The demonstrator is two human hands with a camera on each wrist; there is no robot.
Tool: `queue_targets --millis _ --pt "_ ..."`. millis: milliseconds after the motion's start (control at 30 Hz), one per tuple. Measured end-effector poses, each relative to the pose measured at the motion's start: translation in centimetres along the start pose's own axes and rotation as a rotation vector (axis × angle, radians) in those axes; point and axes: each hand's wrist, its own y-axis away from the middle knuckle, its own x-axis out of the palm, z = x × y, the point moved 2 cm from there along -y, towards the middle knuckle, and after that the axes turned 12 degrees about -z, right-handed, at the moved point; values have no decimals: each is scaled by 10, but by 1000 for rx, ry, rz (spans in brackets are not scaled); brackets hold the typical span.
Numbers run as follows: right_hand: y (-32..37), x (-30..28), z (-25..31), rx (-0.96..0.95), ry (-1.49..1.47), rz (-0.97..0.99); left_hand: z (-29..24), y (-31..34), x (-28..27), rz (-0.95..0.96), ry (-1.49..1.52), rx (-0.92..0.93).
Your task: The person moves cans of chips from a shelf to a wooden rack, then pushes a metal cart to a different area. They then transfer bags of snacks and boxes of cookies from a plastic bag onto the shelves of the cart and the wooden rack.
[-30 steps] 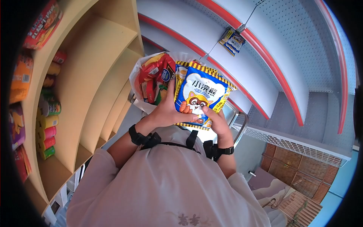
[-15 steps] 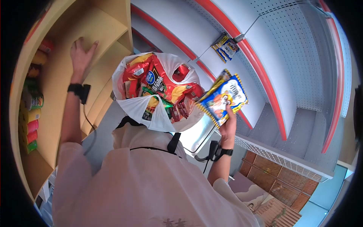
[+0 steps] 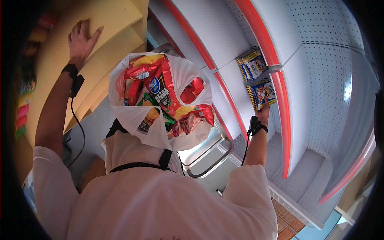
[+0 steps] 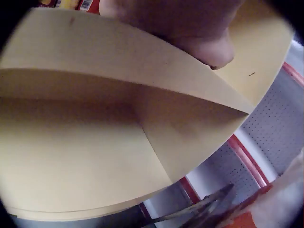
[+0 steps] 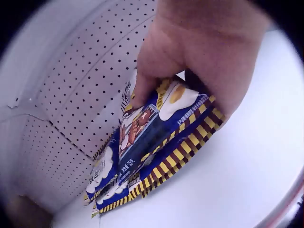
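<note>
My right hand [image 3: 262,114] grips blue-and-yellow snack packets [image 5: 156,128], thumb on the printed front, at the white shelf with the red edge strip. In the right wrist view they lean just over the shelf surface [image 5: 251,166], their striped edges turned down. Beside them on that shelf lie similar blue-and-yellow packets [image 3: 251,66]. My left hand [image 3: 82,45] rests with spread fingers on the wooden shelf unit [image 3: 116,16]; the left wrist view has only part of this hand over the board's edge.
A white plastic bag [image 3: 154,136] full of red and green snack bags [image 3: 162,86] stands before my body, by a metal-framed cart [image 3: 222,158]. Colourful tubs [image 3: 22,112] line the wooden unit at left. Perforated panels [image 3: 320,72] back the white shelves.
My left hand went from the packets to the wooden unit. My right hand carried the packets right, into the white shelf beside the others. The bag of snacks came into full view.
</note>
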Motion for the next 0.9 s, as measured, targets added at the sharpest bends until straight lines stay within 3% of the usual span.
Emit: queue_targets --millis 100,167,267,300,367,400,500,633,700,733,767,800,900 --pt "-30 2 1 -6 58 -59 3 2 -1 -16 30 -5" --pt "-42 0 4 59 13 11 6 2 -2 0 25 -13" --pt "-34 22 0 26 78 -281 8 3 -5 16 26 -23" --pt "-47 12 -1 30 80 -279 8 3 -5 15 29 -27" --pt "-89 -28 -3 -13 179 -222 10 4 -3 -4 52 -20" --pt "-84 -21 -3 -180 303 -327 11 4 -3 -27 78 -13" --pt "-74 -12 0 -232 431 -421 12 4 -3 -22 73 -9" --pt "-67 -11 2 -162 523 -324 14 4 -3 0 66 -23" --pt "-67 -18 1 -241 472 -390 12 5 -1 -39 64 -21" --pt "-64 -30 4 -446 802 -145 10 5 1 -35 60 -15" --pt "-75 -38 6 -289 463 -491 10 3 3 -26 85 -10" --pt "-67 -34 5 -272 457 -485 12 3 2 -17 104 -1" --pt "-17 -17 12 -749 431 -475 10 4 0 -43 46 -5"
